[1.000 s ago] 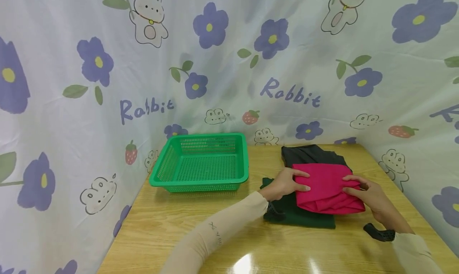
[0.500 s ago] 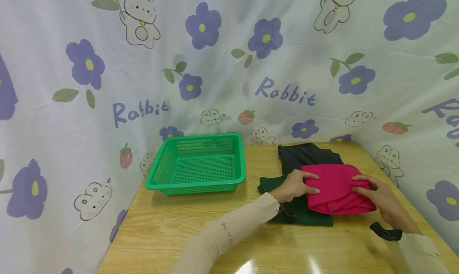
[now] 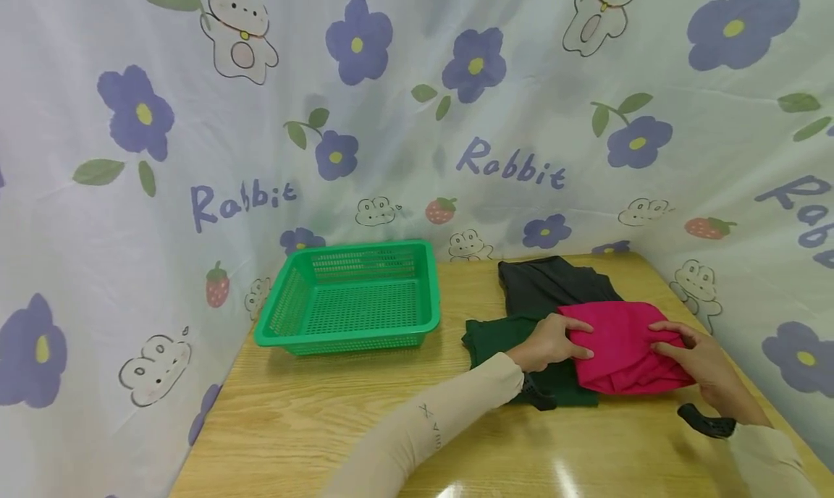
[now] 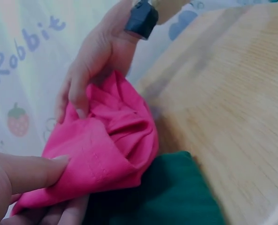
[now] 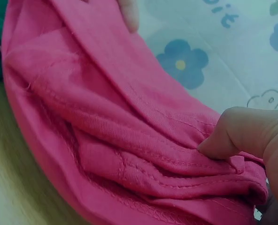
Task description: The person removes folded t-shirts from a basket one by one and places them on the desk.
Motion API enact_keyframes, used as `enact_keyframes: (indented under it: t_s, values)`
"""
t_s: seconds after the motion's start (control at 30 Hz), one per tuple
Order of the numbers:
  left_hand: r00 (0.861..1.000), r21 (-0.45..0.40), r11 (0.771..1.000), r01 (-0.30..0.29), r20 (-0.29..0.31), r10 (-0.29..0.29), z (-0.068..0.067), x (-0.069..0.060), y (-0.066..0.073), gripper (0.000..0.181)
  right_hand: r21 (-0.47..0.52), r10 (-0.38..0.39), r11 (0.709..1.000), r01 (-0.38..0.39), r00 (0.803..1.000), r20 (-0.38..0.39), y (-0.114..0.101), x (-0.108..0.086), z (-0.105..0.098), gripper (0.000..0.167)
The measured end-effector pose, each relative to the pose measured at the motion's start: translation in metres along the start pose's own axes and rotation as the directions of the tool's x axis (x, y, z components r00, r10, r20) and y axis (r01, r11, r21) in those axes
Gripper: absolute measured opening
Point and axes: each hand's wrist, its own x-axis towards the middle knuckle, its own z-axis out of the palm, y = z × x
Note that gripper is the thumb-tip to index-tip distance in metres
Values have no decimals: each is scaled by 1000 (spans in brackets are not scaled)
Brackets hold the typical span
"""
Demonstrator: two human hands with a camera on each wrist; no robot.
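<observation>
A folded pink garment (image 3: 619, 346) is held between both hands, partly over the dark green cloth. My left hand (image 3: 554, 342) grips its left edge, thumb on top and fingers beneath, as the left wrist view shows. At the opposite edge my right hand (image 3: 700, 360) pinches the layered folds; its thumb presses the pink fabric (image 5: 143, 126) in the right wrist view. Underneath and to the left lies a folded dark green garment (image 3: 502, 342). Behind the pink one is a dark grey garment (image 3: 554, 284), its front part covered.
A green plastic basket (image 3: 365, 335) with perforated walls stands at the back left of the wooden table (image 3: 293, 411). A patterned curtain (image 3: 391, 121) hangs behind the table and along both sides. Black wrist straps (image 3: 706, 422) sit on the wrists.
The head view has turned slightly to the right. Both hands have shifted a little rightward with the pink garment, uncovering more of the green one. The grip looks the same.
</observation>
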Motion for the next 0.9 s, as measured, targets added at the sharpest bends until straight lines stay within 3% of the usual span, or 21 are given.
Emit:
enact_keyframes:
  t_s: [0.33, 0.53, 0.9]
  values:
    - [998, 0, 1000, 18, 66, -18, 14, 2, -1, 40, -56, 33, 998, -33, 999, 2, 19, 1, -9, 46]
    - [996, -5, 1000, 25, 88, -24, 18, 4, 1, 43, -36, 41, 998, -42, 999, -14, 24, 2, -13, 46]
    - [994, 103, 995, 5, 111, -16, 23, 8, -3, 43, -30, 46, 998, -47, 998, -38, 33, 0, -11, 41]
